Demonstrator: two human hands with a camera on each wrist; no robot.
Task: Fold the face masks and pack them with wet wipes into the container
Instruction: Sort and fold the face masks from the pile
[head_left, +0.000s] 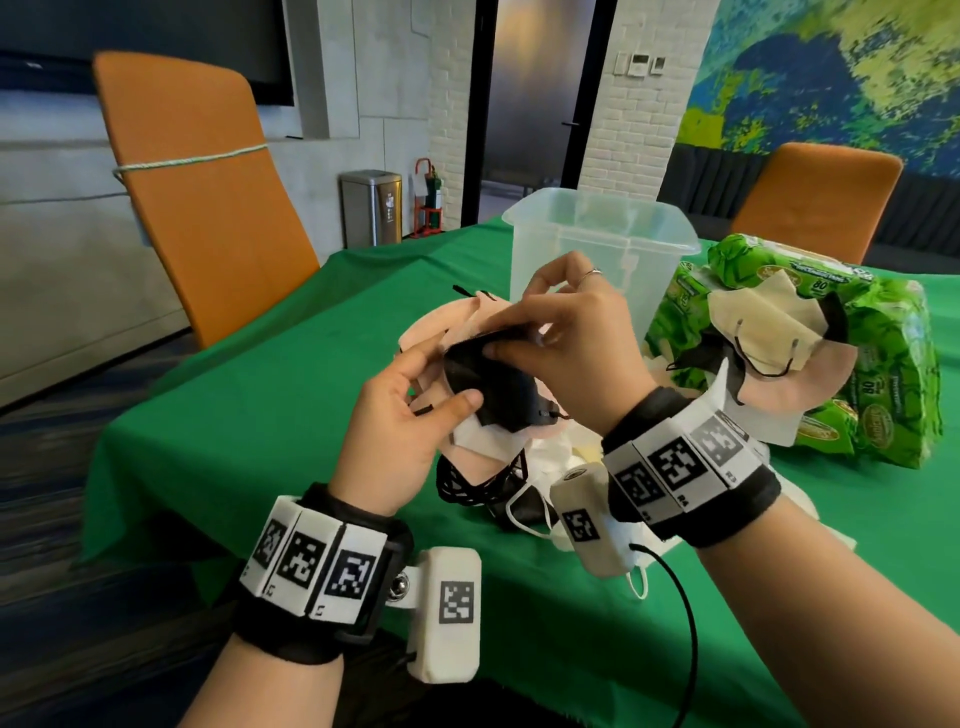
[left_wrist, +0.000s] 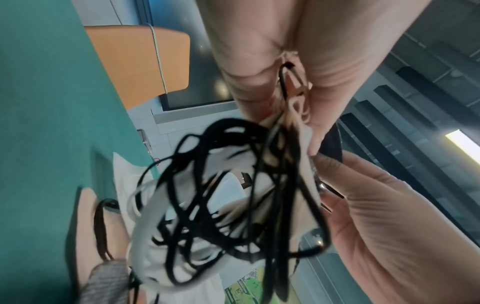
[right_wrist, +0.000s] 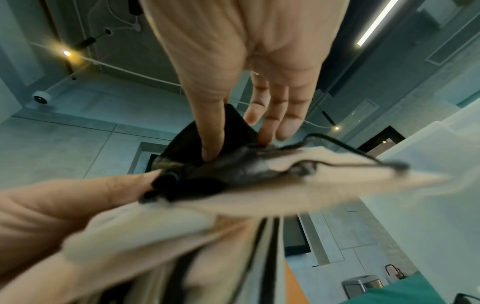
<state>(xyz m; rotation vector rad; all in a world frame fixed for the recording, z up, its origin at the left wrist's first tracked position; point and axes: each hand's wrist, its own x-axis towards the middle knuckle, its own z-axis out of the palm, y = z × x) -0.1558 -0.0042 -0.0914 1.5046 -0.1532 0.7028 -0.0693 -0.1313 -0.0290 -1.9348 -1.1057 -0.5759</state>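
Currently mid-fold: my left hand (head_left: 400, 415) grips a stack of face masks (head_left: 467, 415) above the tabletop (head_left: 260, 374); right hand (head_left: 571, 343) pinches the black mask (head_left: 498, 384) on top. Next, I'd say: crease it flat, then drop into the container (head_left: 602, 244); wet wipes (head_left: 883, 374) wait beside.

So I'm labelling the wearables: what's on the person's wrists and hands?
Each bare forearm wears a black wristband ringed with white blocks printed with black square codes, plus a white camera pod. A thin black cable trails from the right one. A ring sits on the right hand.
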